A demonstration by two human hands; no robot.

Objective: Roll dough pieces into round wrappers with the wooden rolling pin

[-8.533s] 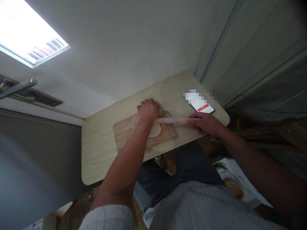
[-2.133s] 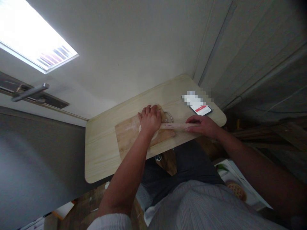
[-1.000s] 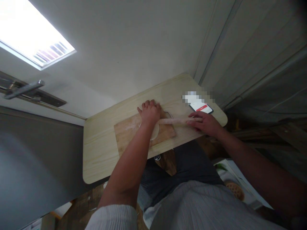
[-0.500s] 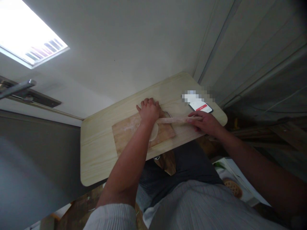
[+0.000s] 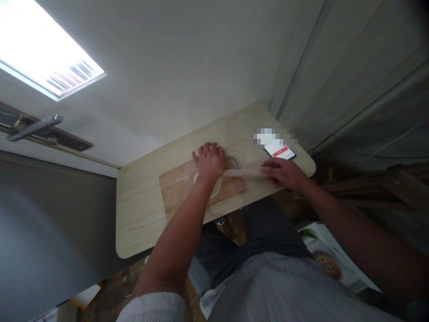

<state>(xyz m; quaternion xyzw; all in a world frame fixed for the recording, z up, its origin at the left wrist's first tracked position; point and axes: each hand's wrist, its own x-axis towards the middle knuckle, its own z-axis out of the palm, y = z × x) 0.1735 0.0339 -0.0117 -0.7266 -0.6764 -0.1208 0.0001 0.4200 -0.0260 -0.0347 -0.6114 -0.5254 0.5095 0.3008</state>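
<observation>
- Head view: a pale round of dough (image 5: 216, 188) is laid on a wooden board (image 5: 177, 192) and is partly covered by the left forearm (image 5: 177, 228).
- A rolling pin (image 5: 243, 172) is reached across the board and past its right edge; whether the dough is touched by its hidden end cannot be told.
- By the right hand (image 5: 284, 172) the pin's outer end is pinched between thumb and fingers.
- The left hand (image 5: 209, 161) is set over the pin's inner end, thumb held out; whether anything is gripped beneath the palm cannot be told.
- If more weight is put on one end of the pin, the dough could be thinned unevenly or torn.
- Where white dust (image 5: 181, 177) is lacking, dough could be stuck to the pin or the wood.
- The board could be slid along the smooth table (image 5: 137, 210) by a hard push.
- The phone (image 5: 279, 152), left just beside the right hand, could be knocked or dusted by a wide stroke.
- On its screen a red bar is shown, its lettering too small to be read; the upper part is pixelated.
- On the box (image 5: 330, 268) at lower right a round, latticed picture is printed; no brand can be made out.
</observation>
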